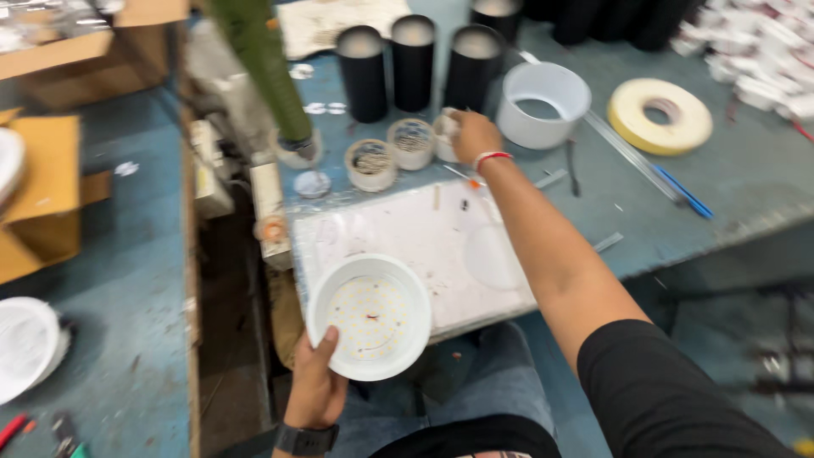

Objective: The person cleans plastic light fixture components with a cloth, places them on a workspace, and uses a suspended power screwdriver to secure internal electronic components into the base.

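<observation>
black cylinders (pixel 413 64) crowd bench rear, white pad (pixel 424 246) front open

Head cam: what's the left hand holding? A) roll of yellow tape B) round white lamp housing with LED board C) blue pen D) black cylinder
B: the left hand grips the rim of the round white lamp housing, its LED dots facing up, while the right hand reaches to a small white part further back on the bench.

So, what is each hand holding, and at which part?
Left hand holds the round white lamp housing by its lower rim. Right hand grips a small white piece; where exactly cannot be told.
</observation>
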